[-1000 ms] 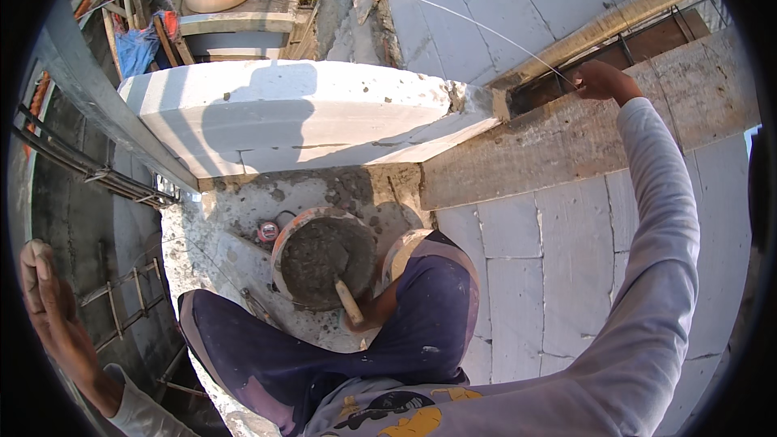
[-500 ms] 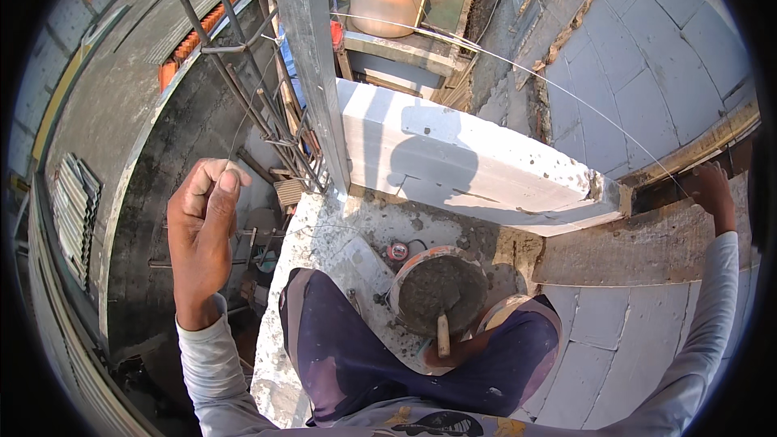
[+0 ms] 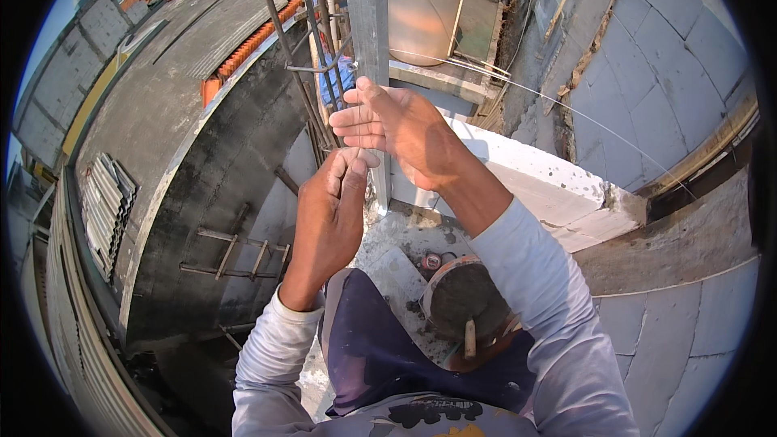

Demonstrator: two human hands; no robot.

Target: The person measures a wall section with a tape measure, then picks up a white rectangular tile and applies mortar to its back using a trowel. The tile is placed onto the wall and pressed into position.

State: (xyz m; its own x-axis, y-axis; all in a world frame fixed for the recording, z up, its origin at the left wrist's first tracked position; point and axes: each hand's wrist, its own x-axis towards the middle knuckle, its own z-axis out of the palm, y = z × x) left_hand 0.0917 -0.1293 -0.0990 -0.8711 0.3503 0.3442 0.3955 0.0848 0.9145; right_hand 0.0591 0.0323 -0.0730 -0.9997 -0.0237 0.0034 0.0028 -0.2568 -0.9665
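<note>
My left hand [image 3: 328, 214] is raised in front of the steel reinforcing bars [image 3: 281, 20], thumb and forefinger pinched on a thin string [image 3: 360, 123]. Just above it, my right hand [image 3: 417, 137] has its fingers stretched out sideways, with the string running up close by them. I cannot tell whether those fingers touch it. Behind both hands stands an upright grey post [image 3: 369, 28]. Below, between my legs, sits a bucket [image 3: 427, 291] of grey mortar [image 3: 465, 299], and a trowel's wooden handle [image 3: 469, 338] sticks out of it toward me.
A low white block wall [image 3: 558, 186] runs from the post to the right. Over it stretches a white line [image 3: 599, 113]. A small red round object [image 3: 430, 260] lies beside the bucket. Left is a drop beside a dark curved wall [image 3: 218, 170]. A water tank [image 3: 422, 12] stands beyond.
My right hand has left the far right end of the white line and come across to my left hand. My left hand has moved right, still pinching the string. The view has turned left.
</note>
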